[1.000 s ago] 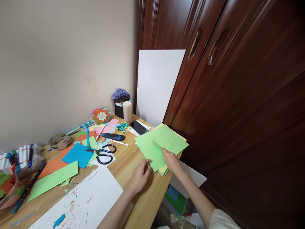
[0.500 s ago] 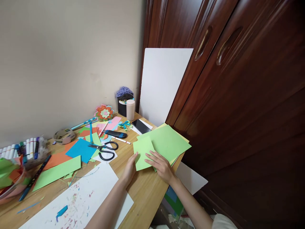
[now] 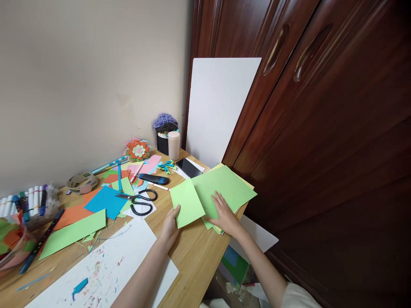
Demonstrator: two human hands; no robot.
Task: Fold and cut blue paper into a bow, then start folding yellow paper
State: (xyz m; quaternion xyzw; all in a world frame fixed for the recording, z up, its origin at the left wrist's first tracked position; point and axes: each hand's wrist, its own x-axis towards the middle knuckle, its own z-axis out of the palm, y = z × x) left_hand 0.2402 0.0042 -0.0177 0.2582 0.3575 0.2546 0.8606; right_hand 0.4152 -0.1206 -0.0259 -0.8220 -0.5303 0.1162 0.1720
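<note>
Between the thumb and fingers of my left hand [image 3: 171,223] is a light green paper square [image 3: 187,202], pinched at its lower left edge and held just above the table. My right hand [image 3: 225,214] lies with spread fingers on a larger green sheet [image 3: 227,184], the top one of a stack with yellow and other colours showing at its edges. Black-handled scissors [image 3: 141,202] lie left of my left hand, partly over white paper and a blue paper square [image 3: 107,202]. A blue and black utility knife [image 3: 154,179] rests behind them.
On the wooden table [image 3: 192,265] are a white sheet with scraps [image 3: 128,252], a green strip [image 3: 75,233], a phone [image 3: 189,168], a pale cylinder [image 3: 174,146], a paper flower [image 3: 138,149], tape [image 3: 82,183] and markers [image 3: 35,199]. A white board [image 3: 221,107] leans against the dark cabinet.
My left hand has drawn the small green square leftward, away from the stack. My right hand has left the square and now lies spread on the larger green sheet.
</note>
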